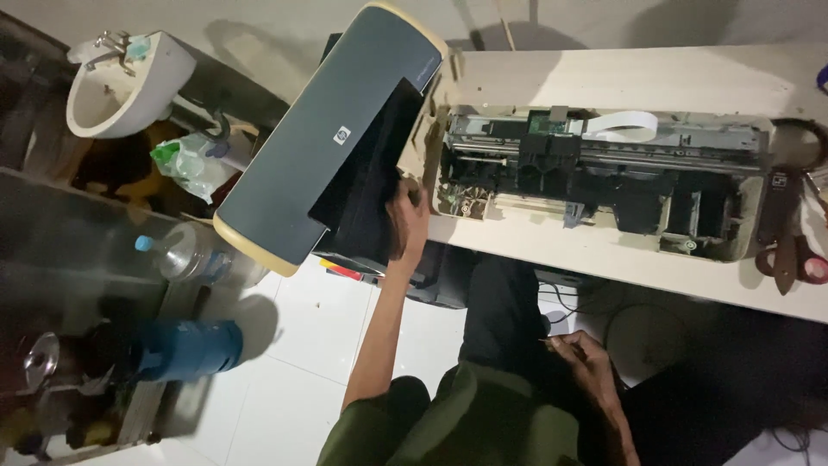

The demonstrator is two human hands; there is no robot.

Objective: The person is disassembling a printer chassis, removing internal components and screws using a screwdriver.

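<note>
White floor tiles [285,362] are showing below a pale counter [655,78] that is running across the far right of the scene. An opened printer chassis [595,177] is lying on that counter, its inner carriage and a white ribbon cable exposed. Left of it, the dark grey printer cover [323,142] with cream edging is tilting off the counter's left end, lifted clear of the chassis. The left hand [405,220] is gripping the cover at its near right edge, fingers closed around the dark panel there. The right hand [582,354] is resting low, near the person's lap, well apart from the counter; it is curling loosely around something thin, though I cannot tell what. A pair of red-handled scissors [789,250] is lying at the right end of the counter, just beside the chassis. On the far left, a white washbasin [129,82] is standing, with a clear water bottle [194,255] and a blue gas canister [190,349] on the floor nearer.
</note>
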